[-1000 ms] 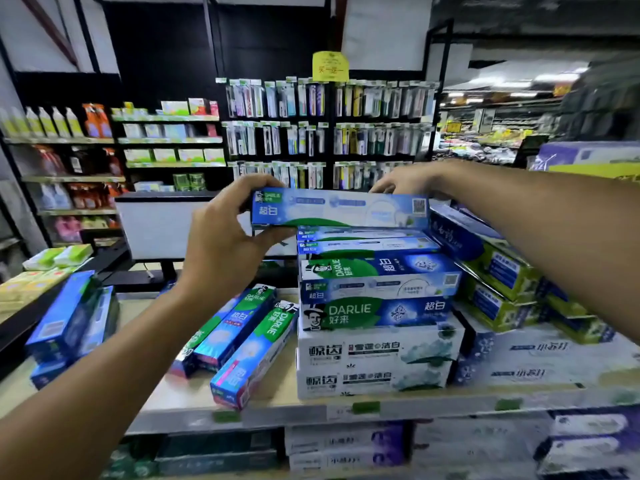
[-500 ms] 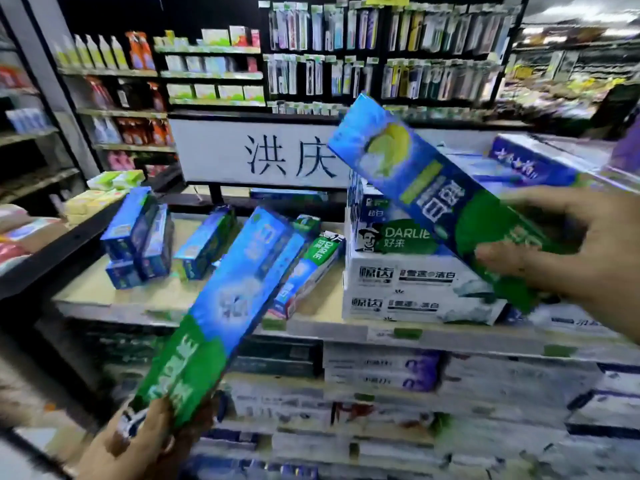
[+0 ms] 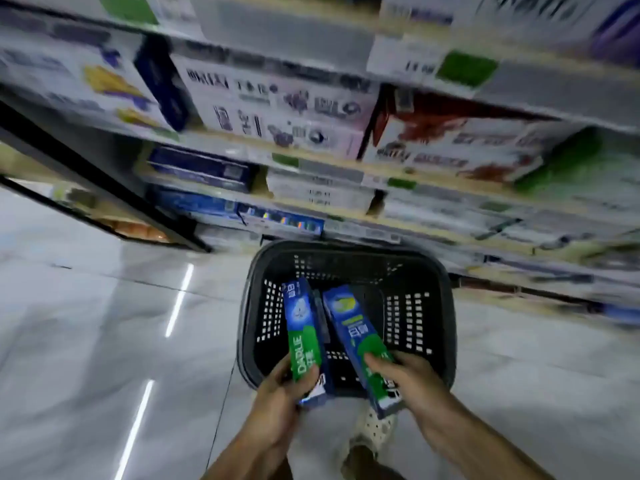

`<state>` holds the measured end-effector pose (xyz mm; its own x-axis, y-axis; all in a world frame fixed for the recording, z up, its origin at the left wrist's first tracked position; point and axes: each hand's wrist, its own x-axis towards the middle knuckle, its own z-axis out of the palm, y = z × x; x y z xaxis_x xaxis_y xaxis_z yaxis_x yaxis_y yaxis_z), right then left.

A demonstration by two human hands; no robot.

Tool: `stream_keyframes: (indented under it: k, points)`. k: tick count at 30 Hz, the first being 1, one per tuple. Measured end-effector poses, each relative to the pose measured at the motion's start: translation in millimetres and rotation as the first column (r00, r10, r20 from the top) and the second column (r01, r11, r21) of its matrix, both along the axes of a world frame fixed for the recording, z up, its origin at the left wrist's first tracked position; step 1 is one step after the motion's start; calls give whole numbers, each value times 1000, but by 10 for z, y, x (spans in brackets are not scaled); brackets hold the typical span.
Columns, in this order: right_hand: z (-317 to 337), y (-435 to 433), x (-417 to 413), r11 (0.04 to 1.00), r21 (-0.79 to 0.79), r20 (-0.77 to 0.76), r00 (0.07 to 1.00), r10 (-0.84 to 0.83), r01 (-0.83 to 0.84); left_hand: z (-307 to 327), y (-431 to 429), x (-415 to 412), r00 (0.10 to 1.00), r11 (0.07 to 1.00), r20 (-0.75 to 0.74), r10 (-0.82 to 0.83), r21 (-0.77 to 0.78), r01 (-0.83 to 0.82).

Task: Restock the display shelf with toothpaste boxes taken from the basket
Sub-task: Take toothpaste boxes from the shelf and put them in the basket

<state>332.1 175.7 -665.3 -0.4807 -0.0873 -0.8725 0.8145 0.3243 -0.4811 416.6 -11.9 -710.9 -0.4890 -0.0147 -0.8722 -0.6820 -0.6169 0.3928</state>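
Lower centre of frame: left hand [image 3: 277,393] grips the near end of one toothpaste box [image 3: 304,337], right hand [image 3: 412,379] grips the near end of a second toothpaste box [image 3: 360,341], fingers wrapped round each. Both boxes hang over the black basket [image 3: 440,306] on the floor, long axes running away from the fingers toward the basket's far wall, far ends almost touching. The display shelf [image 3: 329,161] sits blurred across the upper frame, well above both hands, so the next move is probably a lift up and forward.

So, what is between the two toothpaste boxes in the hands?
Nothing solid: in the head view, only a narrow gap separates the left box and right box, showing the dark basket floor.
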Motion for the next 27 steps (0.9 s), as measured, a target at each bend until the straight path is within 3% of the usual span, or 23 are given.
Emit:
stream_keyframes:
  k: [3, 5, 11, 14, 21, 24, 27]
  points:
    - [-1095, -5, -75, 994, 106, 55, 997, -48, 42, -839, 163, -399, 995, 995, 92, -48, -78, 55]
    - [-1742, -27, -222, 985, 170, 89, 995, -54, 39, -1453, 262, -528, 986, 995, 147, -79, -45, 87]
    - [-3552, -66, -616, 962, 256, 289, 957, 14, -91, -3117, 434, -955, 895, 965, 394, -210, -62, 254]
    - [-4282, -48, -634, 950, 292, 313, 950, 10, -106, -3845, 537, -962, 894, 958, 385, -228, -77, 278]
    - [-5218, 94, -400, 939, 334, 257, 966, 0, -89, -4671, 791, -890, 899, 931, 342, -274, -138, 337]
    - [-5251, 132, -333, 928, 345, 217, 974, 68, -141, -4684, 782, -906, 852, 911, 404, -335, -94, 402]
    - [-5068, 82, -262, 952, 282, 164, 983, 78, -122, -4406, 699, -915, 851, 888, 412, -325, -178, 425]
